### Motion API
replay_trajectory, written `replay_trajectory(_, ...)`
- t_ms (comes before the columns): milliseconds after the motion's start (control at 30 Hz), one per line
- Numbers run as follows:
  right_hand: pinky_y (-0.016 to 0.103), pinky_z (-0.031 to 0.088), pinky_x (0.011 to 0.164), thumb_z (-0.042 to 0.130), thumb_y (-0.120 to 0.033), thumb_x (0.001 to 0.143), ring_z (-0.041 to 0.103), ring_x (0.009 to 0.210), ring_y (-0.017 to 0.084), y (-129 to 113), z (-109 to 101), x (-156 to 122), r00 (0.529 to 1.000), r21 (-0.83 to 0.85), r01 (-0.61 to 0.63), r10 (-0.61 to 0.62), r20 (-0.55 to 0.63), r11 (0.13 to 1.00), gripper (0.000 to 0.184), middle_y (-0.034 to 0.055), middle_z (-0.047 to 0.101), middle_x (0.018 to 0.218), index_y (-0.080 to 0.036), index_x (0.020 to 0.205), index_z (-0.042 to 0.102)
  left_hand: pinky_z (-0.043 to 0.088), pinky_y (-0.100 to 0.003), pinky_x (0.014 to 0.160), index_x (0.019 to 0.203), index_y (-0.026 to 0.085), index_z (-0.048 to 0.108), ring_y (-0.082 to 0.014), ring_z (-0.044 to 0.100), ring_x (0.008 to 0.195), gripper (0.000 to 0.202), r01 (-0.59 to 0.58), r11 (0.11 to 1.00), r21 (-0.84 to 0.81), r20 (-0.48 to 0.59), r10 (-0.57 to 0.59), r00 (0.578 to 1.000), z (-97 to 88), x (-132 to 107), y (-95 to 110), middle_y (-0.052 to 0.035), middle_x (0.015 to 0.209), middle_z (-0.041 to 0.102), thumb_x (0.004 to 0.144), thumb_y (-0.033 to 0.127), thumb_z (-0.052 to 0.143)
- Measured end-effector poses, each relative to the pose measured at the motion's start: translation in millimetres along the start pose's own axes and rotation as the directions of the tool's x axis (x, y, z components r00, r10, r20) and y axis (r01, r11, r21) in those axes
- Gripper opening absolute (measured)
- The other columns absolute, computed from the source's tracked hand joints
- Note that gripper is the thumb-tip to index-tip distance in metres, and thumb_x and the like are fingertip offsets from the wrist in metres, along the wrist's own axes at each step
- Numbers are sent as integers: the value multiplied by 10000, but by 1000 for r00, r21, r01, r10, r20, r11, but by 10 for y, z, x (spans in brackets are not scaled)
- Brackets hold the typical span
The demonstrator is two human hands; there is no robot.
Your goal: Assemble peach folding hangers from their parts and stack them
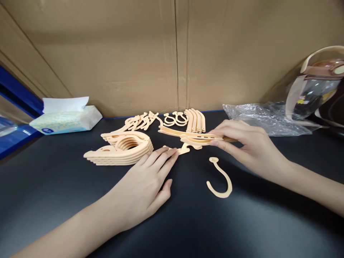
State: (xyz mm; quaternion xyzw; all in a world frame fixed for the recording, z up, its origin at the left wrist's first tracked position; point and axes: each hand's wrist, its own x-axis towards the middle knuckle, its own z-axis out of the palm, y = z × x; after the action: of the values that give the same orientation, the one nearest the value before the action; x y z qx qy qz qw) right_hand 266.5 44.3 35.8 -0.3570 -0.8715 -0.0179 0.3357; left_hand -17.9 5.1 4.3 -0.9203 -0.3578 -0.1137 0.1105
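Between the thumb and fingers of my right hand [242, 143] are long, slightly curved cream plastic hanger arms [185, 134], held just above the table and overlapping each other. My left hand [150, 175] lies on the table with its fingers stretched out. Its fingertips touch a small cream plastic connector piece [184, 149], partly hidden under the hanger arms. A loose cream hook [228, 184] lies flat in front of my right hand. Beside my left fingers sits a stack of curved cream hanger parts [118, 157].
Behind the stack are a pile of small cream connectors [142, 121], several hooks [176, 119] and a row of cream arms [195, 121]. A tissue pack [66, 120] sits at left. Clear plastic wrap [258, 118] and a bottle [314, 93] stand right, before a cardboard wall [120, 53].
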Motion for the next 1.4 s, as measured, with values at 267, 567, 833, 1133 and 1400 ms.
replay_trajectory(267, 312, 419, 814, 618, -163, 970, 622, 842, 157, -14, 29, -13, 999, 4, 49, -49, -12, 999, 98, 26, 715, 946, -154, 1030, 694, 360, -413, 1122, 1513, 107, 388, -261, 440, 1393, 513, -12, 1000, -5, 44, 12, 999, -52, 2, -13, -86, 1524, 514, 1015, 230, 382)
replay_trajectory(567, 320, 419, 818, 617, -178, 970, 637, 825, 169, -1, 35, -7, 998, -15, 46, -46, -37, 999, 95, 28, 723, 922, -161, 1020, 696, 477, -422, 986, 1438, 59, 472, -298, 593, 1199, 472, -23, 998, -57, 17, 24, 1000, -123, 65, 16, -163, 1391, 598, 989, 194, 414)
replay_trajectory(833, 328, 418, 836, 622, -160, 965, 654, 866, 171, 5, 38, 6, 998, -25, 51, -52, -33, 998, 89, 33, 730, 940, -153, 1019, 692, 389, -392, 1033, 1488, 100, 421, -258, 523, 1234, 486, -40, 998, -44, 21, 41, 999, -76, 47, -33, -83, 1529, 508, 1016, 212, 398)
replay_trajectory(1133, 344, 427, 848, 606, -194, 978, 666, 878, 188, -4, 21, 21, 998, -15, 8, -9, -59, 1000, 91, 38, 740, 956, -172, 984, 695, 483, -408, 882, 1288, 63, 597, -269, 648, 1050, 344, -155, 978, 137, 2, 156, 988, -67, 215, -110, -138, 1276, 689, 1051, 182, 377)
replay_trajectory(1400, 367, 430, 826, 574, -214, 994, 650, 837, 198, 63, -26, -5, 998, -37, -22, 20, -54, 999, 106, 26, 724, 922, -210, 983, 680, 552, -351, 707, 1245, 59, 622, -239, 690, 818, 495, -149, 962, 228, 117, 125, 985, -195, 387, -12, -112, 998, 716, 844, -100, 379)
